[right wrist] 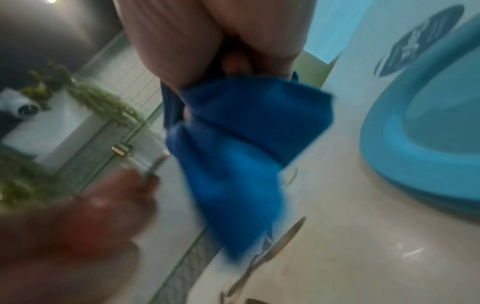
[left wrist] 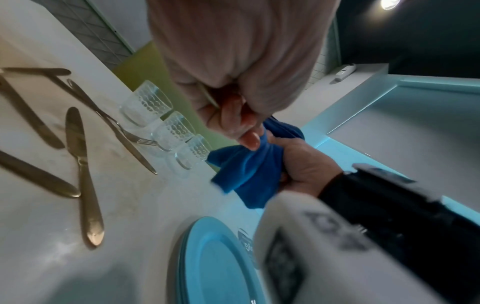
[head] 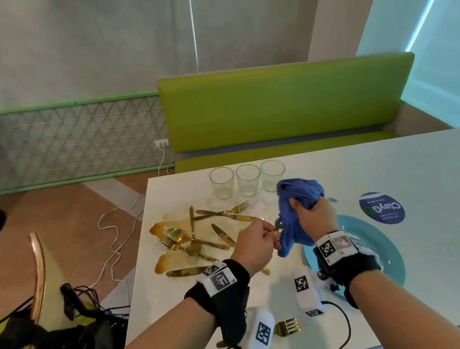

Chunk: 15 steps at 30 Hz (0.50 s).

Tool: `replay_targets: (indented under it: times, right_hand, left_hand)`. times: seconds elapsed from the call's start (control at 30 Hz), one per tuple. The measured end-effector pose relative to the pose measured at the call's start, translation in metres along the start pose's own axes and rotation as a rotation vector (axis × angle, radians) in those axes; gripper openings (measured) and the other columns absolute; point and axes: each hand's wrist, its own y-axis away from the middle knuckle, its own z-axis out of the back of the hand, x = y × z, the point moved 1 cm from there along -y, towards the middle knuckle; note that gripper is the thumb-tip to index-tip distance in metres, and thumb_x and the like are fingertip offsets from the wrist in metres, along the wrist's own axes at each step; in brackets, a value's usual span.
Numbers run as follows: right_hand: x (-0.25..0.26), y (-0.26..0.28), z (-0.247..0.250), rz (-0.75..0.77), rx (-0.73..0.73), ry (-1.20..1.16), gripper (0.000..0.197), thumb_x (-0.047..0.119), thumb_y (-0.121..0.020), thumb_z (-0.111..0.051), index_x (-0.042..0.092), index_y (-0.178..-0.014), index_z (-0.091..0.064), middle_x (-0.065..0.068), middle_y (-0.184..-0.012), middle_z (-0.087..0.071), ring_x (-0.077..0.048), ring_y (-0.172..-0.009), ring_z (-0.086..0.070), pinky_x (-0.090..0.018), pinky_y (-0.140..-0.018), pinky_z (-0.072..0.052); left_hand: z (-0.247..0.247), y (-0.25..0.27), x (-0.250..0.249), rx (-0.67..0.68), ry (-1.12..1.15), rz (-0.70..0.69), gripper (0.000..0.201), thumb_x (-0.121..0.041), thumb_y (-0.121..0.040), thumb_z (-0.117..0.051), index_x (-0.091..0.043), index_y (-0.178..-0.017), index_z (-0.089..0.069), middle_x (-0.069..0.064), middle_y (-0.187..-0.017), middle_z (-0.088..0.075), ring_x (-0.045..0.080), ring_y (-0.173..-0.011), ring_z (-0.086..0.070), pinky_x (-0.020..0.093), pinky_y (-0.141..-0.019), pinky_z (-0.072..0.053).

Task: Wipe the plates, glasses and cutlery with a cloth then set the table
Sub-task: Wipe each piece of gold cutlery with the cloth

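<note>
Above the white table, my left hand pinches the handle of a gold piece of cutlery. My right hand grips a blue cloth bunched round its other end; a pale tip pokes out past the cloth. The left wrist view shows the thin handle in the left hand and the cloth in the right hand. The right wrist view is blurred: cloth, left hand. What kind of cutlery it is stays hidden.
A heap of gold cutlery lies in brown spills left of the hands. Three glasses stand in a row behind. Stacked blue plates sit under my right wrist. One gold fork lies near the front edge. A round sticker is at right.
</note>
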Motion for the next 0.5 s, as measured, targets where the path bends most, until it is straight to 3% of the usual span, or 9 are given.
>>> replay_targets:
  times: [0.1,0.23,0.4,0.5]
  right_hand:
    - [-0.005,-0.002,-0.006,-0.064,0.012,-0.003,0.034,0.032,-0.091,-0.055,0.002,-0.104,-0.061,-0.024,-0.103,-0.066,-0.036,-0.095,-0.061,-0.031,-0.075,-0.041]
    - [-0.006,-0.003,-0.016,-0.080,0.154,-0.086,0.033,0.018,-0.081,-0.069,0.003,-0.109,-0.060,-0.021,-0.106,-0.065,-0.035,-0.097,-0.062,-0.046,-0.089,-0.050]
    - [0.006,-0.012,-0.007,0.025,-0.031,0.059,0.034,0.029,-0.085,-0.063,0.003,-0.107,-0.062,-0.021,-0.104,-0.066,-0.036,-0.098,-0.062,-0.032,-0.079,-0.044]
    - [0.021,-0.012,0.007,0.002,-0.184,-0.040,0.037,0.030,-0.090,-0.058,0.001,-0.114,-0.058,-0.020,-0.108,-0.063,-0.035,-0.104,-0.059,-0.029,-0.077,-0.036]
  left_hand:
    - [0.002,-0.002,0.000,-0.002,-0.018,-0.001,0.008,-0.014,-0.095,-0.048,-0.015,-0.087,-0.051,0.000,-0.074,-0.062,0.015,-0.081,-0.055,0.021,-0.073,-0.041]
    - [0.008,-0.005,0.005,-0.015,-0.004,0.016,0.005,-0.014,-0.095,-0.048,-0.013,-0.091,-0.052,-0.004,-0.071,-0.059,0.011,-0.072,-0.054,0.012,-0.059,-0.039]
    - [0.007,-0.006,0.004,0.012,0.022,0.025,0.006,-0.017,-0.095,-0.050,-0.016,-0.090,-0.052,-0.006,-0.070,-0.060,0.013,-0.077,-0.054,0.023,-0.075,-0.042]
    - [0.013,-0.011,0.005,-0.062,0.066,0.055,0.005,-0.019,-0.096,-0.049,-0.017,-0.093,-0.053,-0.010,-0.069,-0.059,0.006,-0.071,-0.051,0.023,-0.069,-0.042]
